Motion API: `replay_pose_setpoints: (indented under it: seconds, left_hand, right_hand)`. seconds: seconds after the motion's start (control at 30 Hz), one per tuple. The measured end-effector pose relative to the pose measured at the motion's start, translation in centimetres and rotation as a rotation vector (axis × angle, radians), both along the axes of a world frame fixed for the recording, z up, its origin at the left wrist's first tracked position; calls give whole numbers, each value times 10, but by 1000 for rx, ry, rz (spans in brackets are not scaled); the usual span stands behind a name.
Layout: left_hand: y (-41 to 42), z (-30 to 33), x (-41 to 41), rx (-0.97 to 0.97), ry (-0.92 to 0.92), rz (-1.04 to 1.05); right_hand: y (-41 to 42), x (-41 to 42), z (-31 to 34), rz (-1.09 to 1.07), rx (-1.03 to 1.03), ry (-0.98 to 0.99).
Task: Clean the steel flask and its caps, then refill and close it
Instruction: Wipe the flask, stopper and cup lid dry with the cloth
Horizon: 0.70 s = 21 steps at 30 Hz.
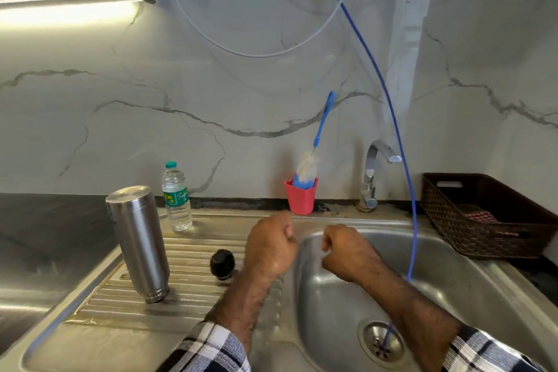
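Observation:
The steel flask [139,243] stands upside down, mouth on the ribbed drainboard [187,254], at the left. A black cap [222,264] lies on the drainboard to its right. My left hand [270,246] is a wet closed fist at the sink's left rim, beside the cap and not touching it. My right hand [347,251] hangs over the sink basin [338,305] with fingers curled; I see nothing in it. A bottle brush [315,148] with a blue handle stands in a red cup [300,198] at the back.
A small plastic water bottle [176,196] stands behind the flask. The tap [376,172] rises at the back of the sink. A blue tube [404,166] hangs from above into the drain [382,343]. A brown woven basket [486,214] sits at the right.

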<state>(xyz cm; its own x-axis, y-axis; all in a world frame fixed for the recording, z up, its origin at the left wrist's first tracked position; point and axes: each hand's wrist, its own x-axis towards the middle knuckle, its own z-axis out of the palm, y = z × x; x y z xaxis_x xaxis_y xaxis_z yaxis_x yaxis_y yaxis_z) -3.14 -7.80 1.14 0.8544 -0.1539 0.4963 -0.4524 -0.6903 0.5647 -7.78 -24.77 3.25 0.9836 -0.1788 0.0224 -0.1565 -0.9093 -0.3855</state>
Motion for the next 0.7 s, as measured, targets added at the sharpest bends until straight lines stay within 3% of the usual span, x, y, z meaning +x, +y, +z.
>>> replay_pose_setpoints:
  seconds: [0.13, 0.23, 0.3, 0.4, 0.53, 0.7]
  left_hand:
    - [-44, -12, -21, 96, 179, -286]
    - [-65, -18, -32, 209, 446, -468]
    - [-79, -17, -36, 257, 362, -411]
    - [-103, -2, -45, 185, 195, -365]
    - [-136, 25, -49, 288, 554, -654]
    - [-173, 45, -46, 288, 492, -622]
  right_hand:
    - [-53, -40, 2, -80, -54, 15]
    - [-84, -68, 12, -67, -22, 109]
    - [-105, -80, 19, -80, 22, 97]
    - [-142, -93, 34, -173, 91, -87]
    - [-190, -104, 56, -386, 152, -346]
    - [-237, -89, 73, -511, 1, -442]
